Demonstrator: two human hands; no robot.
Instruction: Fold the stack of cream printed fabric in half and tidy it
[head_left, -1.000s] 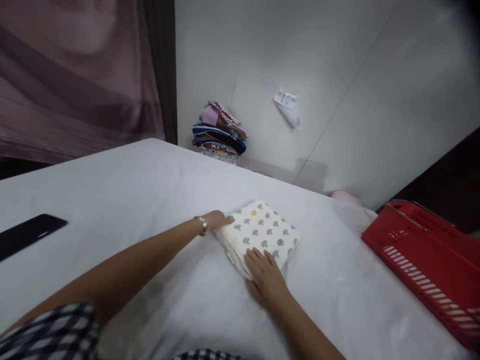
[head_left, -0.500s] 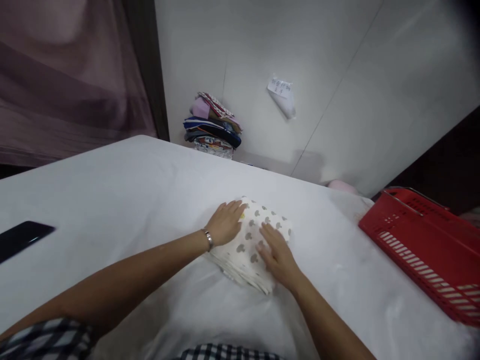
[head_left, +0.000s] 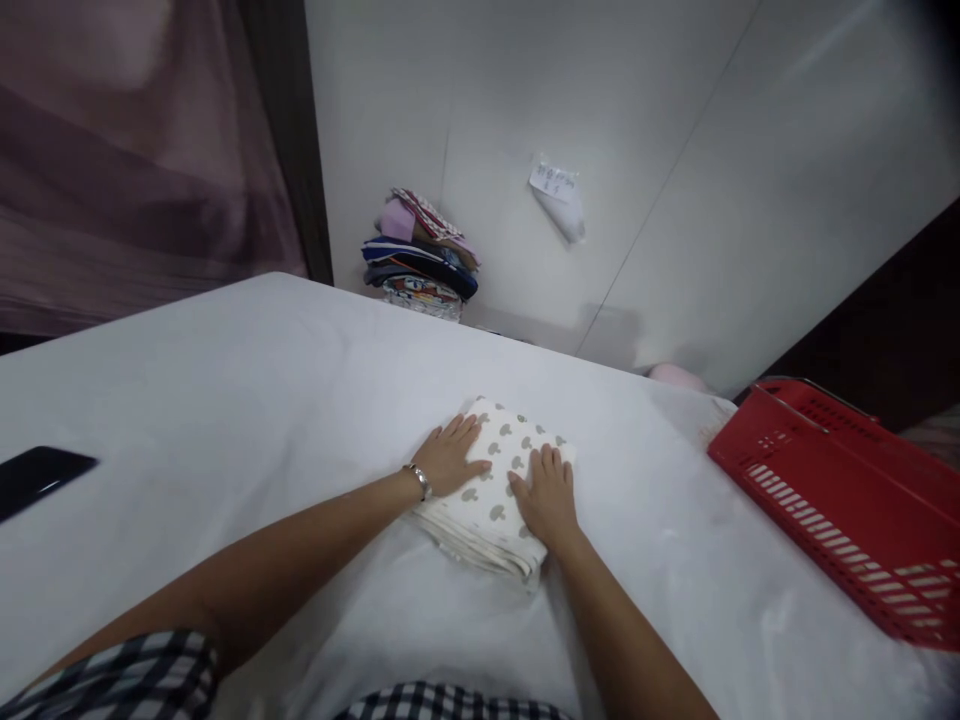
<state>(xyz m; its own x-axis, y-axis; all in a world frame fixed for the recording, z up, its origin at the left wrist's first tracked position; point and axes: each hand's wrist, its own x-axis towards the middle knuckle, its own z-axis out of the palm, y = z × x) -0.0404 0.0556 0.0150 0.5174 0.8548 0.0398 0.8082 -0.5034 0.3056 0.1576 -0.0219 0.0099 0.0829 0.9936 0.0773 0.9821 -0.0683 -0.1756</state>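
Observation:
A folded white cloth (head_left: 484,510) printed with grey-brown mushroom shapes lies on the white-covered table (head_left: 225,390) in front of me. Its several layers show along the near edge. Flat on its left side rests my left hand (head_left: 448,458), fingers stretched out and thumb spread, with a metal bracelet at the wrist. My right hand (head_left: 547,500) lies on the cloth's right side, its fingers extended and thumb apart. Neither hand grasps the cloth; both touch its top.
To the right stands a red plastic basket (head_left: 832,500) with a metal handle. A dark phone-like object (head_left: 45,478) lies at the left. Beyond the table's far edge is a stack of folded clothes (head_left: 421,255). Something in clear plastic with a written label (head_left: 555,182) is farther back.
My right hand has settled flat on the cloth's right side, its fingers turned more forward. The left hand remains on the left side with its thumb now spread. The view has shifted slightly.

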